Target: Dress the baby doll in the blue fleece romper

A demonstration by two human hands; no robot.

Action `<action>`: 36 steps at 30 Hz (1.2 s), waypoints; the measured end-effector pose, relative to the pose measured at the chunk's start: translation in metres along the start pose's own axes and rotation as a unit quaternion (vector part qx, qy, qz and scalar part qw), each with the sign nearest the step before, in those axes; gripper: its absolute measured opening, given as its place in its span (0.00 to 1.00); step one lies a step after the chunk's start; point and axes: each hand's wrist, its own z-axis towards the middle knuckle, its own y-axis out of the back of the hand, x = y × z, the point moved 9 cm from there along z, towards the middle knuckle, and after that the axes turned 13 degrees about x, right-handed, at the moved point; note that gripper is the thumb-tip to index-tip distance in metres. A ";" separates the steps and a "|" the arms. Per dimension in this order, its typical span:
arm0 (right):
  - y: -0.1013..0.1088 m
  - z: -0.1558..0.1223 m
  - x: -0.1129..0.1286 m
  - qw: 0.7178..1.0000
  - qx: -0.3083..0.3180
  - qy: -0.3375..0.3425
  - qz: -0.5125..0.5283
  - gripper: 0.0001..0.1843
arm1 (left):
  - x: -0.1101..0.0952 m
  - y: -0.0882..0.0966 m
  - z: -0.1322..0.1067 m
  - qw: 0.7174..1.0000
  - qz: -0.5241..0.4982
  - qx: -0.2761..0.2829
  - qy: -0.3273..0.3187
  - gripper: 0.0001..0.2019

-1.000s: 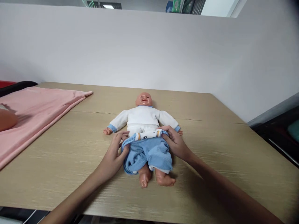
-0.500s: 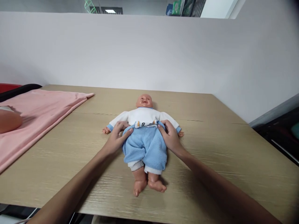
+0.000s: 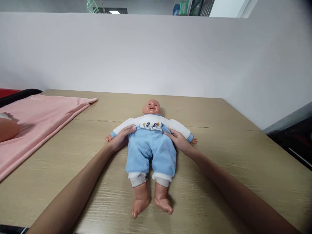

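1 bald doll lies face up on the surface, head toward the far edge, feet toward the near edge; it wears 1 white top with blue cuffs and 1 pair of fuzzy blue trousers; it lies between 2 hands, left hand and right hand touching its waist, whether gripping I cannot tell; 1 pink cloth reaches toward the far left corner
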 end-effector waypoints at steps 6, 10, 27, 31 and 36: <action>0.002 -0.039 -0.002 0.998 0.058 -0.003 0.037 0.21 | -0.019 -0.001 -0.024 0.965 0.218 0.131 0.060 0.18; -0.013 -0.043 -0.018 0.988 0.003 -0.045 0.150 0.25 | -0.007 -0.005 -0.025 0.982 0.139 0.107 0.066 0.18; 0.007 -0.041 -0.029 0.980 -0.140 -0.066 0.125 0.26 | 0.020 -0.035 -0.009 0.994 -0.110 0.011 0.007 0.18; 0.017 -0.043 -0.025 0.982 -0.143 -0.055 0.112 0.17 | 0.013 -0.036 -0.008 0.996 -0.077 0.039 -0.008 0.16; 0.016 -0.047 -0.010 0.985 -0.140 -0.010 0.098 0.21 | 0.002 -0.034 -0.010 0.997 -0.051 0.019 -0.047 0.18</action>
